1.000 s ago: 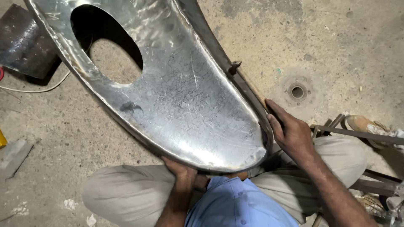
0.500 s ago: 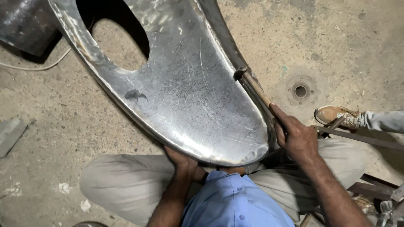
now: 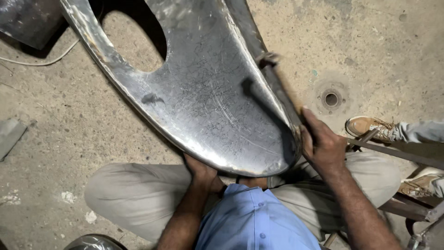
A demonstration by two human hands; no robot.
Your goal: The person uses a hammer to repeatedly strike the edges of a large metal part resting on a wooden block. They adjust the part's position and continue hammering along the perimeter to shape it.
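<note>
Nearest the camera, the person sits cross-legged on the concrete floor point(image 3: 92, 134) in a blue shirt and pale trousers, with one large curved metal panel point(image 3: 208, 106) resting across the lap. The left hand point(image 3: 201, 172) reaches under the panel's near rounded edge; its fingers curl up against the underside, so how tightly that grip closes cannot be told. The right hand point(image 3: 323, 146) sits at the panel's right rim, its grip closed around the lower end of one long dark tool point(image 3: 277, 85), blurred, which lies along that rim with its far tip by a small lug on the edge.

The panel is one piece, scratched and shiny, with one oval cut-out point(image 3: 132, 41) towards its far left end.

Beyond the right hand, two tan shoes point(image 3: 367, 127) of another person stand on the floor beside some thin metal bars point(image 3: 393, 153). One round floor drain point(image 3: 331, 99) lies just past the panel's rim. Far left, one white cable point(image 3: 41, 60) runs by a dark metal sheet point(image 3: 27, 21)
</note>
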